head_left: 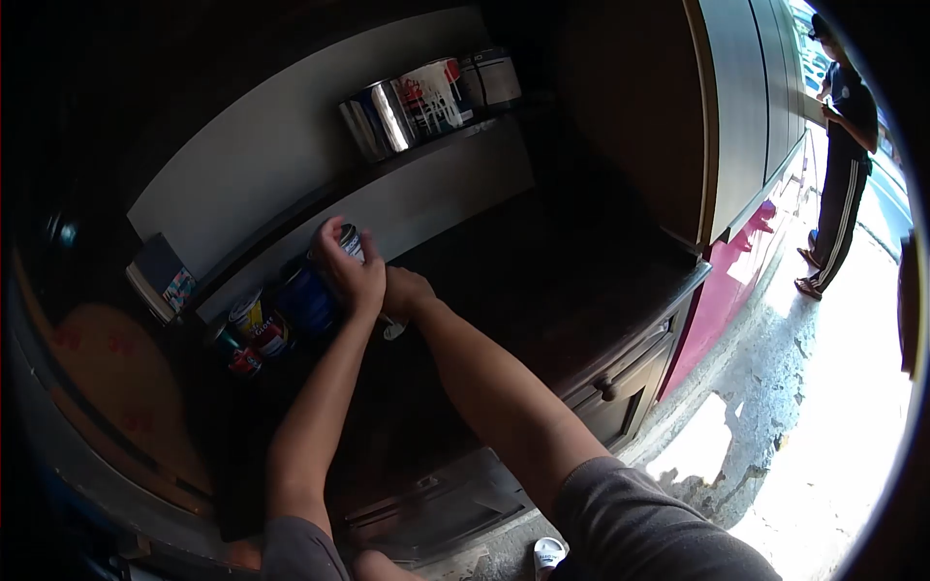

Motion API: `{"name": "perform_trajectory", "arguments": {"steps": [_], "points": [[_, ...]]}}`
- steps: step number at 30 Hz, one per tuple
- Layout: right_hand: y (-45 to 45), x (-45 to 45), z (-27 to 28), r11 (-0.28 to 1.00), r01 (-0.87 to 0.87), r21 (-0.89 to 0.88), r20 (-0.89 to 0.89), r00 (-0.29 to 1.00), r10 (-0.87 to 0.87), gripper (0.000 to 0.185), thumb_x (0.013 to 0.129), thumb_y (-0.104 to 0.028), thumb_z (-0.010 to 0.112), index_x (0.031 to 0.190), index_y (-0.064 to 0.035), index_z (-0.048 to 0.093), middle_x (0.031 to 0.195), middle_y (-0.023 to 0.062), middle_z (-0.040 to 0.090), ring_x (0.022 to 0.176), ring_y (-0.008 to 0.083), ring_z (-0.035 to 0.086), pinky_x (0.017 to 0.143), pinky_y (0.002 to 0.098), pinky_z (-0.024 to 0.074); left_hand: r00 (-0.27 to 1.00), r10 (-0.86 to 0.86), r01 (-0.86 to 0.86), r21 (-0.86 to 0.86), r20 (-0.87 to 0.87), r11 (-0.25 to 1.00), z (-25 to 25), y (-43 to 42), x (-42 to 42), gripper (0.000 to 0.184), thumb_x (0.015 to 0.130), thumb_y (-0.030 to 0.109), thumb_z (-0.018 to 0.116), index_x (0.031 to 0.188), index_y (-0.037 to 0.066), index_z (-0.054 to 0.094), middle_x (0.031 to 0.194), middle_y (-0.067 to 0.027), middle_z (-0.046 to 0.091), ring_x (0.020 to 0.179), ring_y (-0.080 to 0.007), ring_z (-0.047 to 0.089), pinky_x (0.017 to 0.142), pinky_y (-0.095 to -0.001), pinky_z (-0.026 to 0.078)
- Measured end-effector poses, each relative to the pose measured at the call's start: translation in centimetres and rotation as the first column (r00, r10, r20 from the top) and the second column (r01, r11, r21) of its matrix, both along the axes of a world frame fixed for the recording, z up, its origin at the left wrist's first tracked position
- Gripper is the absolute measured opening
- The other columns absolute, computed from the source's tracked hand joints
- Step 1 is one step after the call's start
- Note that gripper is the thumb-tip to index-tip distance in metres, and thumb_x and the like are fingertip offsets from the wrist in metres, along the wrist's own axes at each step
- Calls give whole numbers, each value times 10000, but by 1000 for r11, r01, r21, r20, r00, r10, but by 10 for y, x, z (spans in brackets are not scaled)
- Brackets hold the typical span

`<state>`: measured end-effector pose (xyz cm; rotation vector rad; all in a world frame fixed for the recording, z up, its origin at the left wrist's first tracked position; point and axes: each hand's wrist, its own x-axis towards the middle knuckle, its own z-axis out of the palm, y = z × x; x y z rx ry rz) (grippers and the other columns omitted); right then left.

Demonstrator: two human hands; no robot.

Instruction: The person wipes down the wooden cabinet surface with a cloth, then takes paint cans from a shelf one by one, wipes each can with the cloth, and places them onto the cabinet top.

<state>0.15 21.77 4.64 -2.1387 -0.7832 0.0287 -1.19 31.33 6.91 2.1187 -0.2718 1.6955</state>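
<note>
My left hand (356,274) is raised in front of a small can (350,242) with a pale label. Its fingers point up and its thumb stands apart; whether it touches the can I cannot tell. Beside that wrist, my right hand (407,292) is closed, with a small pale thing (392,330) showing just below it. What the fist holds is mostly hidden. A blue can (308,298) stands left of my left hand, then a yellow-and-red can (259,324) and a small red can (244,361), all on the dark counter (465,281).
On the shelf above stand a shiny metal can (378,118), a paint-streaked can (432,97) and a grey can (491,79). A box-like object (160,278) leans at the left. The cabinet has a drawer knob (606,387). A person (845,145) stands outside on the right.
</note>
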Motion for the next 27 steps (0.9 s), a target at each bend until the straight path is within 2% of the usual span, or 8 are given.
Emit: {"name": "perform_trajectory", "arguments": {"steps": [1,4,7,9,14,18,23,27], "points": [[-1,-3,2,1000,12,-8,-2,1000,-12,353,892,-314,510,1201,-235,662,1134,77,691,994,312,658,839,415,502,1000,-2,2,4,9,1000,21,-11,7,480,824,134,685,1226,24,446,1168,-167,511,1068,-314,515,959,-422,423],[6,-7,-4,999,49,11,-12,999,-49,360,872,-249,503,1194,-239,664,1133,87,689,1000,320,658,841,420,504,993,-107,101,-84,-60,991,89,-36,56,780,756,434,775,1278,-17,410,1251,-219,464,1139,-352,483,981,-418,413],[10,-2,-6,997,81,6,29,996,-81,387,837,-200,517,1192,-243,665,1126,92,691,1000,326,659,835,422,510,875,-193,6,-388,-444,921,147,-40,115,856,629,504,861,1188,-54,530,1101,-177,598,956,-281,603,835,-380,510],[13,-3,-8,996,82,-34,54,995,-80,407,820,-183,526,1199,-247,663,1123,92,692,1000,329,659,835,422,513,726,-421,115,-508,-544,854,146,-29,138,756,629,447,877,1146,-27,595,1018,-133,662,881,-223,641,794,-351,534],[13,2,-9,998,66,-7,-9,998,-66,441,811,-179,551,1234,-259,646,1123,85,692,998,317,663,836,418,517,698,-417,26,-562,-582,827,155,-58,100,605,665,362,864,1088,-3,633,916,-84,671,746,-169,631,665,-297,529],[21,12,-15,999,53,-7,-50,997,-54,460,803,-218,591,1259,-255,633,1100,43,701,964,266,673,821,386,519,653,-482,105,-560,-585,822,154,-47,49,537,674,340,857,1043,16,641,828,-41,662,644,-105,590,596,-228,499],[18,13,-14,997,54,53,-103,994,-48,448,822,-238,584,1267,-229,635,1026,35,718,850,226,676,767,356,523,689,-475,160,-524,-548,837,147,-16,-41,397,673,306,857,894,33,670,757,-23,648,567,-70,534,563,-217,467],[20,18,-20,992,80,93,-82,994,-73,427,850,-257,565,1266,-189,636,992,58,719,795,216,666,741,349,521,640,-589,297,-547,-494,782,114,20,-134,358,699,230,821,954,41,656,783,-28,662,607,-94,579,633,-225,489]]}}
